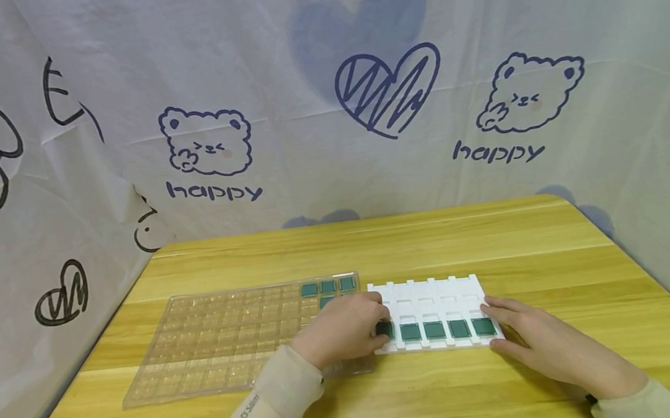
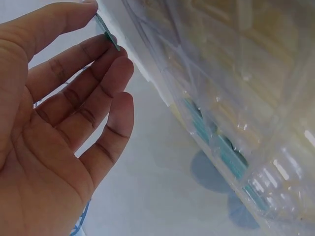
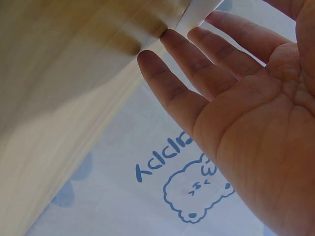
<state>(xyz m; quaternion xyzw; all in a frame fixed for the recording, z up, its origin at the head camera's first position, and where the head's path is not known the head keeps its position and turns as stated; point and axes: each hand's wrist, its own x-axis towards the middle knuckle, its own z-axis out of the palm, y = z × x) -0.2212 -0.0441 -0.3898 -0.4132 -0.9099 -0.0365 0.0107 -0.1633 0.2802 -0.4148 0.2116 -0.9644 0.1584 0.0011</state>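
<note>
My left hand [image 1: 343,329] pinches a thin green square chip [image 2: 107,33] between thumb and fingertips, at the left end of the white tray's near row. That white tray [image 1: 424,291] has two rows of pockets; several green chips [image 1: 434,330] lie side by side in its near row, while the far row holds none. At the tray's right end is my right hand [image 1: 544,340], its fingers extended and touching the edge, with the thumb by the near corner. Left of the white tray lies a clear plastic tray [image 1: 202,343] with many compartments, partly hidden by my left forearm.
More green chips [image 1: 328,286] sit in the clear tray's far right corner. Both trays lie on a yellow wood-grain table [image 1: 450,400]. A pale cloth [image 1: 307,171] printed with hearts and bears hangs behind and at the sides.
</note>
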